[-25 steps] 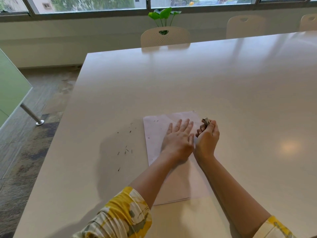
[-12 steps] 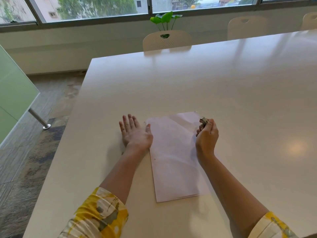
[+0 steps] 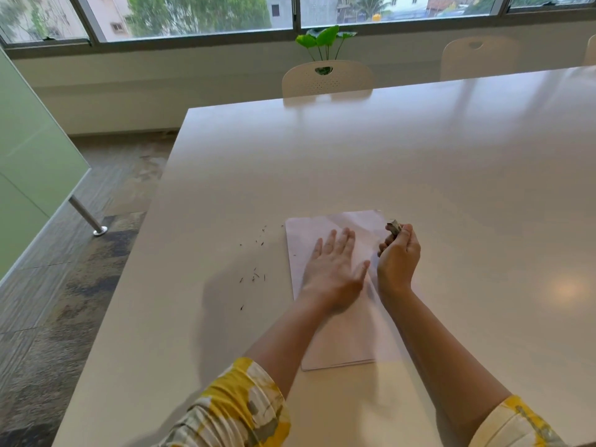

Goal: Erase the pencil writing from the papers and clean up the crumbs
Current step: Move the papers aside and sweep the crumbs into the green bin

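A small stack of pale papers (image 3: 342, 333) lies on the white table (image 3: 419, 162) in front of me. My left hand (image 3: 332, 269) lies flat on the upper half of the top sheet, fingers straight and together. My right hand (image 3: 398, 259) hovers at the papers' right edge, fingers curled around a small dark eraser (image 3: 394, 226) that sticks out above the thumb. Dark eraser crumbs (image 3: 254, 275) are scattered on the table just left of the papers. A few more crumbs (image 3: 262, 235) sit near the papers' top left corner.
The table's left edge (image 3: 129, 285) runs close to the crumbs, with carpeted floor below it. Beige chairs (image 3: 327, 79) stand at the far side, a green plant (image 3: 325, 40) behind one. A green partition (image 3: 32, 175) on a metal leg stands at the left.
My left hand swept from the papers out onto the table at their left, then came back onto the sheet. The right hand stayed put with the eraser.
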`<state>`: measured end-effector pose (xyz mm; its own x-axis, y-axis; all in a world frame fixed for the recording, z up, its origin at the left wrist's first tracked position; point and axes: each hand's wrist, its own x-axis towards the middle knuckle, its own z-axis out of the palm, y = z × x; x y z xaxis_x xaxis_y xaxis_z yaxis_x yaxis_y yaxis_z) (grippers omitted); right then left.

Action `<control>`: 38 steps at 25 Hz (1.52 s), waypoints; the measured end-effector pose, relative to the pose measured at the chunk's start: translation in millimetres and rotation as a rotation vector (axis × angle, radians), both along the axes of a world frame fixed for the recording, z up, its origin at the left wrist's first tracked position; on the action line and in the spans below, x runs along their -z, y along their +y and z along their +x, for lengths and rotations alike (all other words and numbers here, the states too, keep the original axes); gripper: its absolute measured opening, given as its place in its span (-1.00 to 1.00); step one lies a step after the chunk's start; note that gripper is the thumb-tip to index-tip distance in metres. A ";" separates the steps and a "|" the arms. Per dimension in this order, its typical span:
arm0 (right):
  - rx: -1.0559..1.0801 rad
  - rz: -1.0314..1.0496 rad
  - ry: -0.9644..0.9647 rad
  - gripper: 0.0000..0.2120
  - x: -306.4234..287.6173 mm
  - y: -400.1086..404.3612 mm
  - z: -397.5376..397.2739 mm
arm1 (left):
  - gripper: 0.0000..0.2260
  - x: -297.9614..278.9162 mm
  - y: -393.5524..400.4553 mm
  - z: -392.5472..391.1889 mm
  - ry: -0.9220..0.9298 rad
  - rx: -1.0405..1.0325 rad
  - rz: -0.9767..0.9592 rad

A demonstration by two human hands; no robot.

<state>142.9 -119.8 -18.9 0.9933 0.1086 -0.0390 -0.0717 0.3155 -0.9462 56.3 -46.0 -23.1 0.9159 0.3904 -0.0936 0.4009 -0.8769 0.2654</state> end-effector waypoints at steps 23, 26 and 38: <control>-0.510 -0.478 -0.101 -0.59 -30.0 15.4 -27.0 | -0.75 -62.3 50.8 -41.4 -0.568 -0.073 -0.531; -0.694 -0.370 -0.041 -0.66 -35.0 21.4 -49.1 | -0.86 -55.6 53.8 -52.4 -0.621 -0.148 -0.581; -0.312 -0.687 -0.131 -0.78 -38.9 -23.9 12.4 | -0.85 -38.7 106.1 -122.2 -0.772 -0.837 -0.326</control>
<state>155.3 -143.8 20.1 0.9219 0.3785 -0.0833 0.0652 -0.3635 -0.9293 -65.9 60.1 15.6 0.2440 0.9555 0.1657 0.4537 -0.2635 0.8513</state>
